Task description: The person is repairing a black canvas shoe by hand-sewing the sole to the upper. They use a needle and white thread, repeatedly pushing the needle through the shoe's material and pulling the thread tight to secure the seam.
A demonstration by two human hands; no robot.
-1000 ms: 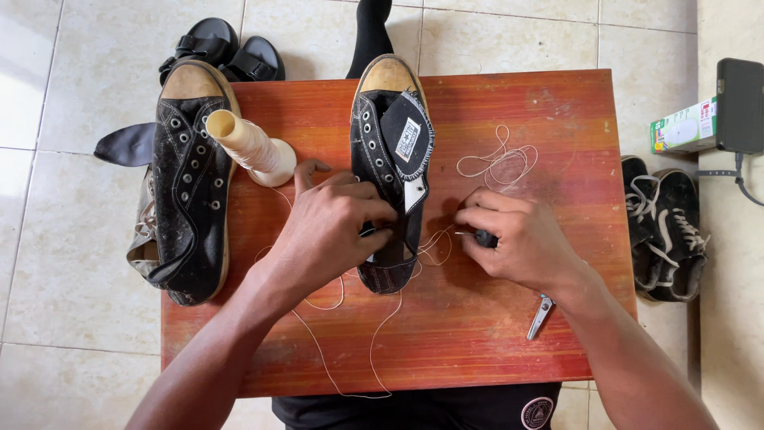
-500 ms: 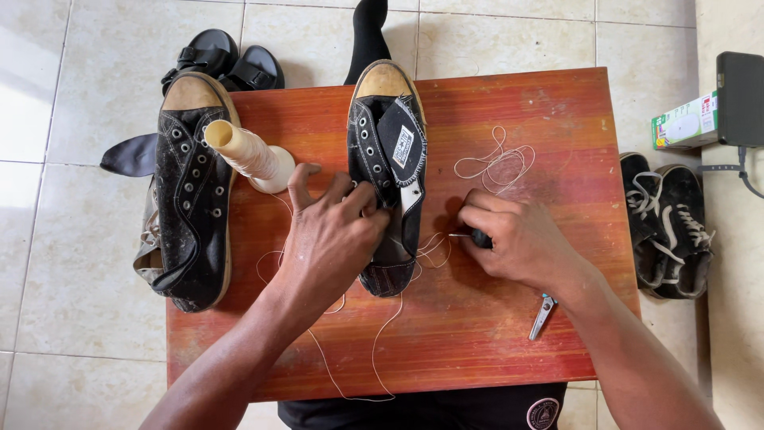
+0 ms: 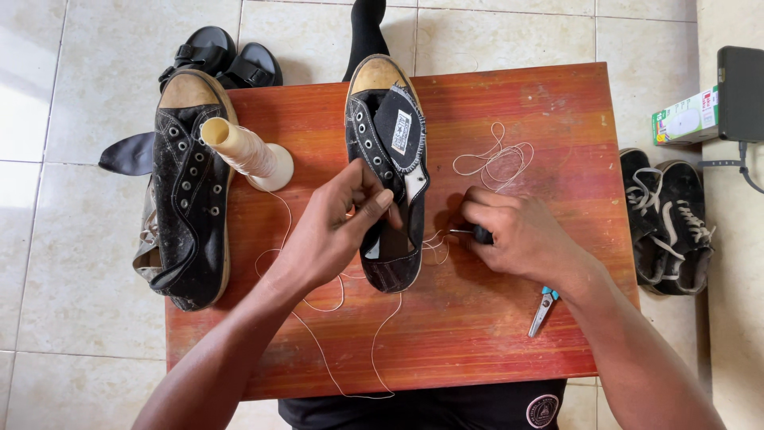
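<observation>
Your left hand [image 3: 338, 231] lay on the black canvas low-top shoe with a tan rubber toe cap [image 3: 387, 171], fingers [image 3: 374, 203] curled over its side wall and gripping it, thumb pressed to the near edge. That shoe sat between your two hands on the reddish wooden worktop [image 3: 477, 334], toe pointing away from you, tongue folded open.

Your right hand [image 3: 517, 235] was clenched around a dark-handled sewing awl [image 3: 476, 233]; its thin metal tip pointed toward the shoe's heel side, just beside it. Whether the tip touched the canvas could not be told.

White thread [image 3: 350, 350] ran from the shoe under your left wrist and looped toward the near edge of the worktop. A loose tangle of the same thread [image 3: 495, 159] lay beyond your right hand.

Beyond your left hand stood a cream-coloured cone spool of thread [image 3: 247, 153], tilted. Further left of it lay a second black canvas shoe [image 3: 187, 199], unlaced, overhanging the worktop edge.

Near your right forearm lay a small metal nail clipper with a blue part [image 3: 543, 309].

On the tiled floor [image 3: 72, 263], well to the right of your right hand, a pair of black laced sneakers [image 3: 667, 219]; beyond the worktop, black sandals [image 3: 219, 56].
</observation>
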